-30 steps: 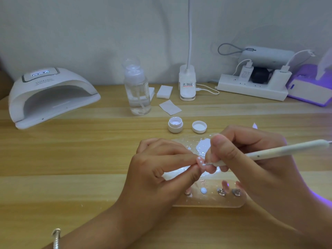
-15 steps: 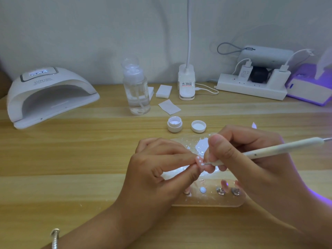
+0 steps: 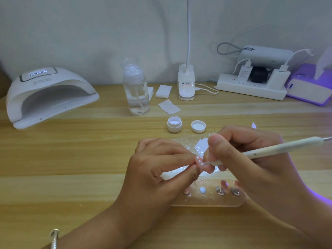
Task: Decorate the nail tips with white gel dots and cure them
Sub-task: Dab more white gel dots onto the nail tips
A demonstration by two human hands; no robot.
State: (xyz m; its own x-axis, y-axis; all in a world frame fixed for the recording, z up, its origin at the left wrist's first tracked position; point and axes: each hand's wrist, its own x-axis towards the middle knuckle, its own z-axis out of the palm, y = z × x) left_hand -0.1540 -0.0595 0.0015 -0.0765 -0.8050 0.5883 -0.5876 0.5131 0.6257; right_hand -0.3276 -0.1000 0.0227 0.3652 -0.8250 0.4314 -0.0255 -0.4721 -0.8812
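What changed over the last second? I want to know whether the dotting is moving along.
Nothing clearly changed. The left hand still pinches the nail tip, and the right hand still holds the tool with its point at that nail tip. The jar, lid and lamp stayed put.

Left of the grip, bare table [image 3: 71, 159] gives open passage toward the curing lamp [image 3: 50, 94]. Just beyond the grip stand the jar [image 3: 174, 125] and its lid [image 3: 198, 126]; just nearer lies the clear stand [image 3: 206, 201]. To the right the pen [image 3: 269, 150] juts across.
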